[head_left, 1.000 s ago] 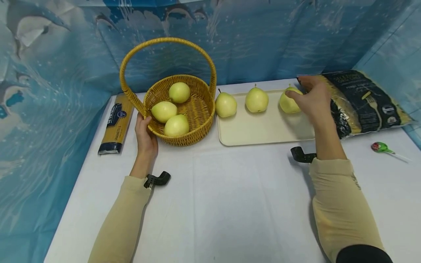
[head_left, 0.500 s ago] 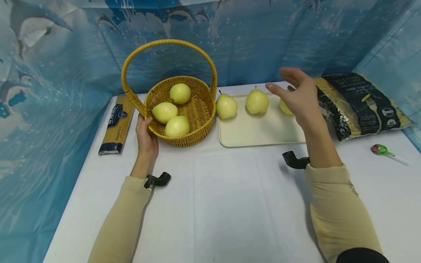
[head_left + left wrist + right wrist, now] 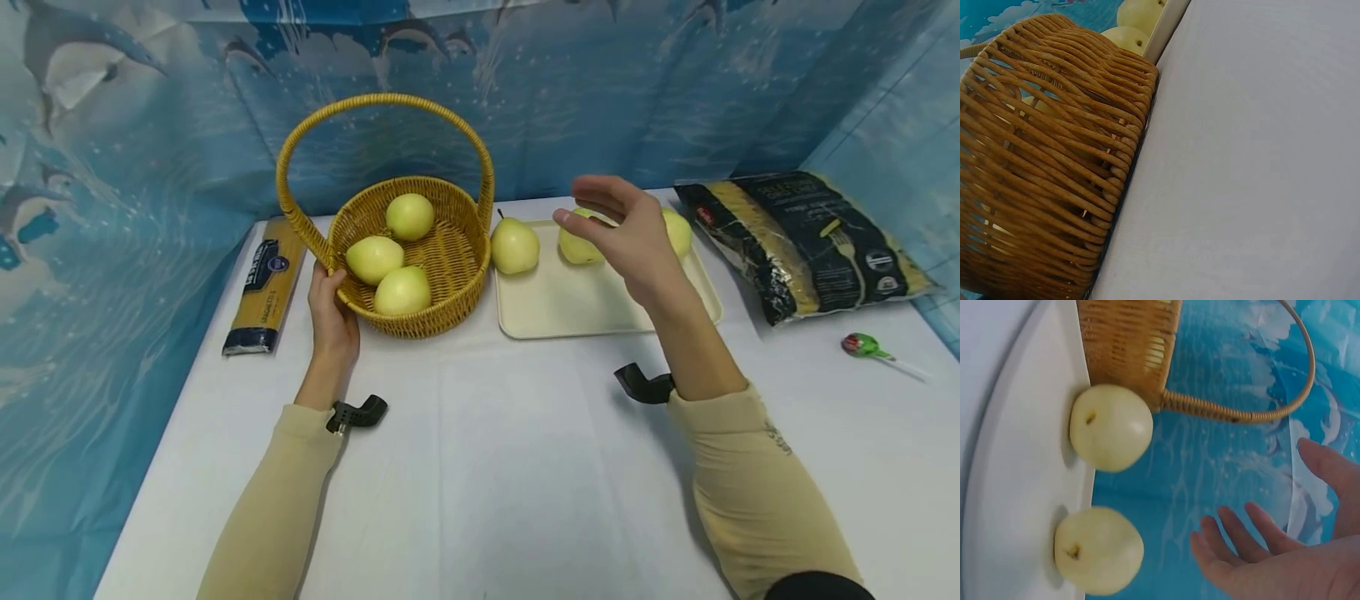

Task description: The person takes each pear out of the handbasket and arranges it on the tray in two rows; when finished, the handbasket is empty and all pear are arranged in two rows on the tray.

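A wicker basket point(image 3: 450, 292) with a tall arched handle stands at the back left, with three yellow-green pears point(image 3: 403, 290) inside. My left hand point(image 3: 332, 325) grips its left side, thumb up at the rim near the handle's base; the fingers are partly hidden beneath. Beside the basket lies a cream tray point(image 3: 570, 312) bearing three more pears in a row. My right hand point(image 3: 626, 237) hovers above the tray, holding nothing, thumb and fingers spread apart. It partly covers the middle pear point(image 3: 1099, 550) and right pear in the head view. The left pear point(image 3: 515, 246) sits nearest the basket.
A pack of spaghetti point(image 3: 264, 287) lies left of the basket. On the right are a black and gold pasta bag point(image 3: 817, 242) and a lollipop point(image 3: 866, 345). A blue dolphin-printed sheet point(image 3: 600, 108) hangs behind the white table point(image 3: 510, 467).
My right hand has moved left, from near the pasta bag and right pear to above the middle pear. The pasta bag's left end has shifted slightly. My left hand stays on the basket.
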Demonstrator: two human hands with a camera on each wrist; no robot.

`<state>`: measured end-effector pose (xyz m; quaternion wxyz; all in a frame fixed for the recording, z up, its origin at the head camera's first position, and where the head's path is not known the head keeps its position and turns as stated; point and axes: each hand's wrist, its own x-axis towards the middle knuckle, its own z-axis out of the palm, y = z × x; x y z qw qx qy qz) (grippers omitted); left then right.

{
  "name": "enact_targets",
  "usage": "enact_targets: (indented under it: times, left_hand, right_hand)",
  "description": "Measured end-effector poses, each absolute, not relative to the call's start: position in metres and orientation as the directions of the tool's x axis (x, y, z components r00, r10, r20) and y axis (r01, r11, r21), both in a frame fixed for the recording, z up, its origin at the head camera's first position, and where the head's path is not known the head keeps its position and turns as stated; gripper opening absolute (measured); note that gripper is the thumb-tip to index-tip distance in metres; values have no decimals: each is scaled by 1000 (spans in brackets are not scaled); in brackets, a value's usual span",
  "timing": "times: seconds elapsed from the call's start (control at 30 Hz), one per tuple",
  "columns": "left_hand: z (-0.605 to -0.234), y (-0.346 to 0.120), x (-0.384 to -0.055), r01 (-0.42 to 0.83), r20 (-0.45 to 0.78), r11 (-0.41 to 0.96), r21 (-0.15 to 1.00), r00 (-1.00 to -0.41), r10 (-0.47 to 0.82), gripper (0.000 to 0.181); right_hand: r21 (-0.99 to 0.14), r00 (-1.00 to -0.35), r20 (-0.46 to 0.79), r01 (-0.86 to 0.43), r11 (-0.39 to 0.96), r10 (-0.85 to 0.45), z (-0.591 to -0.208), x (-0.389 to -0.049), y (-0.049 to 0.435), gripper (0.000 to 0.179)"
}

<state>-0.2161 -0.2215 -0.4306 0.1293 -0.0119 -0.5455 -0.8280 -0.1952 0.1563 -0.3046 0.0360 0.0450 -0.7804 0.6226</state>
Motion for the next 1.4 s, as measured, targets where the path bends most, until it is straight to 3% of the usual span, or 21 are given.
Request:
enact_targets:
  times: [0.47, 0.87, 1.13, 1.4]
  left_hand:
    - [-430, -221, -216, 213, 140, -381, 899, -967, -211, 60]
    - [-431, -221, -218, 212, 140, -370, 904, -967, -213, 58]
    - [-432, -222, -217, 210, 134, -373, 904, -966, -219, 59]
    - [-433, -223, -219, 212, 143, -374, 903, -968, -205, 60]
  right_hand:
    - [-935, -963, 136, -203, 292, -232, -331, -188, 104, 75]
    - [-889, -930, 188, -298, 348, -317, -331, -190, 57, 79]
    - [-815, -921, 137, -314, 488, -364, -333, -199, 32, 80]
    - [-710, -911, 80, -336, 618, -404, -331, -207, 14, 67]
